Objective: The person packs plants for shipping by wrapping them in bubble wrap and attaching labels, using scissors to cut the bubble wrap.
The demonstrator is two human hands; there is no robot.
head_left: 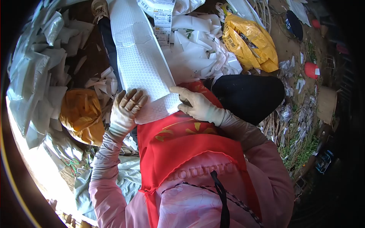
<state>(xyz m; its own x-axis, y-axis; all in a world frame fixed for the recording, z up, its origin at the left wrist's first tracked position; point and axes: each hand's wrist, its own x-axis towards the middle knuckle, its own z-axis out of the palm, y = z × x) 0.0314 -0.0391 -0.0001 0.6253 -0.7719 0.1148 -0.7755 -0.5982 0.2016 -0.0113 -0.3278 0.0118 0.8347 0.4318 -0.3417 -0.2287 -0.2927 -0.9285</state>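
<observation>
A long strip of white bubble-patterned sheet (142, 57) stretches from the top of the view down to my lap, over a red apron (190, 146). Its near end has a crease across it. My left hand (128, 108), in a pale glove with brownish fingers, lies at the strip's left edge with its fingers bent and a little apart. At the right edge, my right hand (195, 104), gloved too, pinches the strip's border near the crease between thumb and forefinger.
Stacked pale sheets (34, 83) stand at the left beside an orange bag (81, 114). White scraps (205, 49) and a yellow bag (251, 41) lie beyond my knee (251, 95). A red object (311, 70) and litter cover ground at the right.
</observation>
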